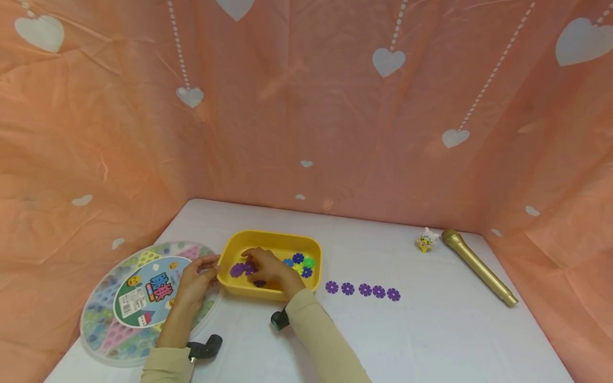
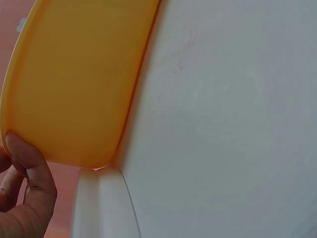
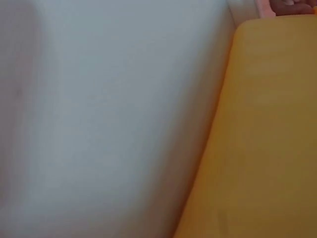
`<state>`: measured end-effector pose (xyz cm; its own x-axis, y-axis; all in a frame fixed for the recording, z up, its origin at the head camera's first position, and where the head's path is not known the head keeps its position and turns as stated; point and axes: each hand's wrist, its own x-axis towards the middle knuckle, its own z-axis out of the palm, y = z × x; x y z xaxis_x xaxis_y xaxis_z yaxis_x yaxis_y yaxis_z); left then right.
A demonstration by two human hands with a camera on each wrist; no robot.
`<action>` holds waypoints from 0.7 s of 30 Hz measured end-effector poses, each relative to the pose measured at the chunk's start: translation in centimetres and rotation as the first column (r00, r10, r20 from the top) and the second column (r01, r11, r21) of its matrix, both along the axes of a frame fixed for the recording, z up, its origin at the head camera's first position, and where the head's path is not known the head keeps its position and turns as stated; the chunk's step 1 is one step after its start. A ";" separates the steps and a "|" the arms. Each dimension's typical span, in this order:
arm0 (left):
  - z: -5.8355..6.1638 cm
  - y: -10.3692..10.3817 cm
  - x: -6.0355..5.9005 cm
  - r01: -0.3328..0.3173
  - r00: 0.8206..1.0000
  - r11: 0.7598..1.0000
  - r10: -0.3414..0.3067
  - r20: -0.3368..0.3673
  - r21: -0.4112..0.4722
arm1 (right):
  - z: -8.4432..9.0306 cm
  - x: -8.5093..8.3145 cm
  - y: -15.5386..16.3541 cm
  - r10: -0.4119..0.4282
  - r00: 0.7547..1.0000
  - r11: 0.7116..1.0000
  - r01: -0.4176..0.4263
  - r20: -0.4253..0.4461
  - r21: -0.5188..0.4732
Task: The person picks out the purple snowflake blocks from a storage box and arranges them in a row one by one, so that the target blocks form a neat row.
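Five purple flower discs (image 1: 362, 289) lie in a row on the white surface (image 1: 431, 330), just right of the yellow tray (image 1: 306, 246) and apart from it. That row reads as the sorted part of the work.

Still inside the tray: a purple disc (image 1: 237, 270) near the left end, more purple under the fingers, plus blue discs (image 1: 298, 258) and a green one (image 1: 309, 262) toward the right. So purple remains to come out; I judge the sorting partly done.

Right hand (image 1: 267, 267) is down in the tray, fingers curled over the purple pieces. Whether it pinches one I cannot tell; the right wrist view shows only tray wall and surface.

Left hand (image 1: 198, 277) grips the tray's left rim, thumb (image 2: 27, 158) pressed on the outer wall, steadying it.

Round board-game case (image 1: 139, 298) sits left of the tray, beneath that hand. Gold microphone (image 1: 479, 266) and small toy figure (image 1: 425, 240) lie well apart, far right.
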<state>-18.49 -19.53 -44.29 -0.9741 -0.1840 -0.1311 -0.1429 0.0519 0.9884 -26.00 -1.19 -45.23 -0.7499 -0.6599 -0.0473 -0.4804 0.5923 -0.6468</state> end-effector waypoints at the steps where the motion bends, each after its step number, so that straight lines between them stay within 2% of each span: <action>1: 0.0 0.0 0.0 0.000 1.000 1.000 0.000 -0.002 -0.001 | 0.0 0.0 0.0 -0.003 1.000 1.000 0.003 -0.005 -0.001; 5: 0.2 0.0 0.0 0.003 1.000 1.000 -0.003 -0.003 -0.005 | 0.0 -0.2 -0.1 -0.017 1.000 1.000 0.016 -0.021 -0.015; 8: 0.3 0.0 0.0 0.005 1.000 1.000 -0.004 0.002 -0.013 | 0.1 -0.2 -0.1 -0.045 0.999 0.998 0.045 0.005 -0.047; 12: 0.2 0.0 -0.1 0.001 1.000 1.000 -0.001 0.006 -0.015 | 0.4 0.0 0.0 -0.091 0.995 0.984 0.097 0.042 -0.147; 14: 0.1 0.0 -0.1 -0.002 1.000 1.000 0.002 0.006 -0.013 | 0.6 0.1 0.0 -0.115 0.991 0.966 0.126 0.062 -0.227; 18: -0.1 0.0 -0.1 -0.006 1.000 1.000 0.006 0.009 -0.014 | 1.1 0.4 0.1 -0.174 0.977 0.907 0.209 0.126 -0.367; 21: -0.1 0.0 -0.1 -0.003 1.000 1.000 0.004 0.012 -0.021 | 1.3 0.5 0.4 -0.206 0.971 0.872 0.238 0.120 -0.427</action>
